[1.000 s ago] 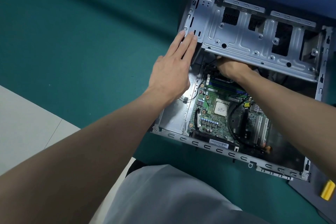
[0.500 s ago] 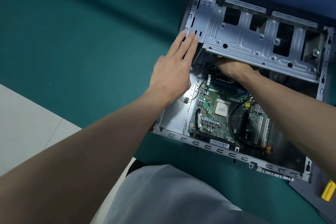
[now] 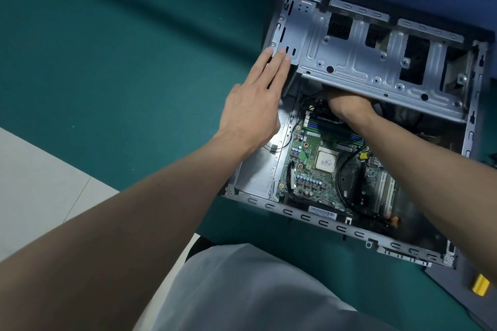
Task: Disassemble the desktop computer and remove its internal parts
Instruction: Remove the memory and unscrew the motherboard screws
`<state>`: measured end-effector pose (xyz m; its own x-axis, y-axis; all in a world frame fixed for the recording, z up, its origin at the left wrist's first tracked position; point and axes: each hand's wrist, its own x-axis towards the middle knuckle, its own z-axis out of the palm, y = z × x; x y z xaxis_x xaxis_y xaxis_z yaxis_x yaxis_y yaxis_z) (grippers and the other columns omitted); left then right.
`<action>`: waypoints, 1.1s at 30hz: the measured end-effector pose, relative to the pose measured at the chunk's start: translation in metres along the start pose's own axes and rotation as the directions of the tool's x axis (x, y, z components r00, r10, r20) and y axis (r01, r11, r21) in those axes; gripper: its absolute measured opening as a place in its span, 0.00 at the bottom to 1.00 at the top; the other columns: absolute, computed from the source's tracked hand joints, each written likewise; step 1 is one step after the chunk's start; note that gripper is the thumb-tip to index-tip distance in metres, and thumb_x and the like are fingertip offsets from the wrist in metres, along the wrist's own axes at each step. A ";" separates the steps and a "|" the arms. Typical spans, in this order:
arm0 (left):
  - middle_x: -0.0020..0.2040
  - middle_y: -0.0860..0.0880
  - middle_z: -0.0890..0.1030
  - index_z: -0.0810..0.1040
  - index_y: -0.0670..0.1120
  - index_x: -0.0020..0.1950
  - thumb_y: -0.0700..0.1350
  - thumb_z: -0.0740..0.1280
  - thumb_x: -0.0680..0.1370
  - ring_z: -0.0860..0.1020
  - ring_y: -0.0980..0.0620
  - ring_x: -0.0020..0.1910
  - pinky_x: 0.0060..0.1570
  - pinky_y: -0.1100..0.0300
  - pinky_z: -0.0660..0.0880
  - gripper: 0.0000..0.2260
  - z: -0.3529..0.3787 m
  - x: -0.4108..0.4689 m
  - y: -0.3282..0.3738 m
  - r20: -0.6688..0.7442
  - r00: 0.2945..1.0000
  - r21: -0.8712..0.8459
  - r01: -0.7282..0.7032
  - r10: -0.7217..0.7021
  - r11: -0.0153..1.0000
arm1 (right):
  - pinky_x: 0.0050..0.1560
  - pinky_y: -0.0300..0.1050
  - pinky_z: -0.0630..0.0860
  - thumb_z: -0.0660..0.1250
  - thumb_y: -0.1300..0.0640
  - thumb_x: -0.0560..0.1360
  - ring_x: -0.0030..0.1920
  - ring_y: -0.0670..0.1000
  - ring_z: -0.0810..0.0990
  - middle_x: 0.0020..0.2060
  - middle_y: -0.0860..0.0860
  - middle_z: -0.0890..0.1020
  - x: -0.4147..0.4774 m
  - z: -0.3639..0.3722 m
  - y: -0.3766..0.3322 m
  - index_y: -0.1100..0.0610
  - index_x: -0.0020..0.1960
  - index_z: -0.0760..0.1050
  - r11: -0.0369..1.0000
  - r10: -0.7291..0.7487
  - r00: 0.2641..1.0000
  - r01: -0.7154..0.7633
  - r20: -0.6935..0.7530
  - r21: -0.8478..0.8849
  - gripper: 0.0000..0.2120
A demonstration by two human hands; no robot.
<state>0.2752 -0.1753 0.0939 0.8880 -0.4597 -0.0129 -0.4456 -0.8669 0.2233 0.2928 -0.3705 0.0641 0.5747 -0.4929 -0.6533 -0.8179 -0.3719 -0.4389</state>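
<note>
An open desktop case (image 3: 333, 228) lies on its side on the green surface. Inside it is a green motherboard (image 3: 309, 169) with a bare silver processor (image 3: 326, 161) and black cables (image 3: 343, 185). A grey metal drive cage (image 3: 357, 62) spans the case's far half. My left hand (image 3: 252, 107) lies flat with its fingers straight, its fingertips touching the cage's left corner. My right hand (image 3: 347, 107) reaches under the cage above the memory slots (image 3: 333, 126). Its fingers are hidden beneath the cage.
The green mat (image 3: 121, 62) covers the surface, with a pale floor (image 3: 32, 191) at lower left. A yellow object (image 3: 480, 284) lies on a dark panel at lower right. My light-clothed lap (image 3: 255, 290) is at the bottom.
Almost nothing differs. Both hands stay where they were, the left flat on the cage corner and the right under the cage.
</note>
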 end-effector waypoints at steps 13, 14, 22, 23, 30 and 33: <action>0.73 0.44 0.67 0.66 0.41 0.73 0.46 0.67 0.74 0.64 0.47 0.73 0.68 0.52 0.56 0.29 -0.014 -0.009 0.004 -0.112 0.974 0.160 -0.180 0.199 0.971 | 0.34 0.43 0.70 0.70 0.60 0.74 0.30 0.47 0.73 0.34 0.51 0.78 -0.037 -0.018 0.054 0.60 0.44 0.76 0.831 -0.133 0.985 0.170 -0.107 0.530 0.04; 0.68 0.43 0.74 0.72 0.40 0.69 0.45 0.69 0.73 0.71 0.46 0.68 0.65 0.52 0.61 0.26 -0.014 -0.011 0.008 -0.157 0.944 0.185 -0.260 0.290 0.948 | 0.34 0.42 0.71 0.69 0.62 0.74 0.31 0.46 0.74 0.37 0.51 0.80 -0.043 -0.023 0.058 0.59 0.46 0.77 0.800 -0.155 0.984 0.180 -0.093 0.573 0.02; 0.58 0.53 0.80 0.67 0.49 0.74 0.51 0.68 0.78 0.79 0.65 0.43 0.47 0.80 0.69 0.25 -0.007 -0.028 0.090 0.183 0.983 -0.672 0.109 0.021 0.732 | 0.27 0.39 0.67 0.67 0.70 0.72 0.27 0.46 0.70 0.32 0.51 0.77 -0.089 -0.058 0.085 0.61 0.46 0.78 0.569 -0.198 0.976 0.186 -0.086 0.801 0.06; 0.55 0.53 0.82 0.70 0.48 0.72 0.49 0.68 0.78 0.80 0.63 0.42 0.45 0.77 0.72 0.23 -0.005 -0.029 0.094 0.172 0.985 -0.693 0.109 0.017 0.713 | 0.27 0.39 0.67 0.66 0.71 0.72 0.27 0.46 0.70 0.32 0.51 0.77 -0.092 -0.059 0.088 0.62 0.47 0.78 0.556 -0.199 0.977 0.181 -0.081 0.811 0.07; 0.38 0.48 0.85 0.84 0.44 0.51 0.42 0.69 0.78 0.82 0.47 0.37 0.42 0.48 0.80 0.06 -0.002 -0.025 0.133 0.049 0.989 -0.645 -0.076 0.141 0.760 | 0.26 0.37 0.66 0.66 0.72 0.73 0.26 0.45 0.69 0.29 0.51 0.75 -0.105 -0.091 0.121 0.63 0.49 0.77 0.431 -0.169 0.981 0.160 -0.095 0.888 0.08; 0.36 0.48 0.85 0.85 0.45 0.51 0.43 0.69 0.78 0.81 0.49 0.31 0.37 0.49 0.79 0.06 -0.005 -0.022 0.149 0.015 0.983 -0.612 -0.135 0.183 0.779 | 0.26 0.37 0.68 0.66 0.71 0.73 0.26 0.45 0.70 0.27 0.49 0.75 -0.107 -0.106 0.140 0.62 0.48 0.77 0.382 -0.156 0.981 0.164 -0.111 0.910 0.07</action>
<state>0.1898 -0.2941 0.1320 0.7897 -0.6134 0.0132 -0.3978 -0.4955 0.7721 0.1201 -0.4536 0.1380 0.6947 -0.5132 -0.5040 -0.2424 0.4926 -0.8358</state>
